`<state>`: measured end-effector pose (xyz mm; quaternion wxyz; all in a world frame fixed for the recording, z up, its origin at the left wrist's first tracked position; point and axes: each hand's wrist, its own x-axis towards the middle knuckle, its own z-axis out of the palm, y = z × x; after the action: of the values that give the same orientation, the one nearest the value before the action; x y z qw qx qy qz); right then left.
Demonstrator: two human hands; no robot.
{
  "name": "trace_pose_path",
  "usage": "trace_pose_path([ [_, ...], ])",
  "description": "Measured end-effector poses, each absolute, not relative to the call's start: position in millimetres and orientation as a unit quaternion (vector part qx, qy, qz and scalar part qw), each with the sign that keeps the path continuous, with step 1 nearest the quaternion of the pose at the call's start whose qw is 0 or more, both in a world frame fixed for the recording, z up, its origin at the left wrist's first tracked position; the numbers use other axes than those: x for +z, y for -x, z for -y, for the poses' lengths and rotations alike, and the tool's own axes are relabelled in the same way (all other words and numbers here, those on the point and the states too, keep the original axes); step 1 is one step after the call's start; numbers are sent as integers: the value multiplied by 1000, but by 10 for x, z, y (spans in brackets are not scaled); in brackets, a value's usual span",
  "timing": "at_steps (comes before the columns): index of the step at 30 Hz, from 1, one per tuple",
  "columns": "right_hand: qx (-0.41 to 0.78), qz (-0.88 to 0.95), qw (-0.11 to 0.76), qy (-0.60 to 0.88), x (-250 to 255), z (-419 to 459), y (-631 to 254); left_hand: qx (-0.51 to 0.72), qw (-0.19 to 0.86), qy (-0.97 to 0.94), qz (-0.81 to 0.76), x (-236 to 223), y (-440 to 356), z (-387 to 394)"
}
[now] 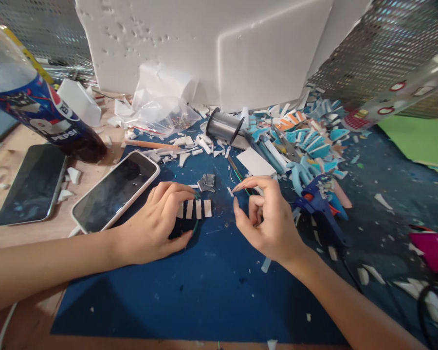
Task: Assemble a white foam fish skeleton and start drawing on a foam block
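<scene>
A row of small whitish strips (208, 208) lies on the blue mat (204, 301). My left hand (160, 216) rests over the row's left end, thumb and fingers apart on either side, partly covering some strips. To the right, my right hand (266, 218) hovers just above the mat, thumb and forefinger brought together. At their tips is a tiny white piece (229, 191), which looks pinched. Between the hands, slightly farther off, sits a small grey, clear-looking lump (206, 183).
A wire spool (224, 127) and heaped blue and white scraps (310, 136) lie behind. On the left are two phones (117, 192) and a Pepsi bottle (47, 107). A blue glue gun (323, 204) with its cable lies right. White foam board (204, 43) stands at the back.
</scene>
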<state>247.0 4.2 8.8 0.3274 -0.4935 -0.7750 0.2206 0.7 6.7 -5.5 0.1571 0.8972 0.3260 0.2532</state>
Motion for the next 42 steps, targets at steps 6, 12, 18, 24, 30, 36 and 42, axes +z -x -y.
trace_pose_path([
  [6,180,764,305,539,38,-89,-2471,248,161,-897,-328,-67,-2,-66],
  [12,140,769,282,557,1,-118,-2487,250,163,-895,-331,-60,-9,-64],
  [18,134,765,266,571,12,-130,-2508,246,165,-896,-332,-70,-1,-65],
  [24,123,767,271,569,20,-149,-2521,238,170,-895,-336,-77,5,-63],
  [30,109,778,215,580,42,-171,-2542,239,165,-897,-333,-70,1,-60],
  [36,120,772,243,575,54,-192,-2556,241,165,-896,-336,-70,-1,-64],
  [42,128,788,208,565,61,-212,-2578,235,165,-898,-333,-65,-1,-60],
])
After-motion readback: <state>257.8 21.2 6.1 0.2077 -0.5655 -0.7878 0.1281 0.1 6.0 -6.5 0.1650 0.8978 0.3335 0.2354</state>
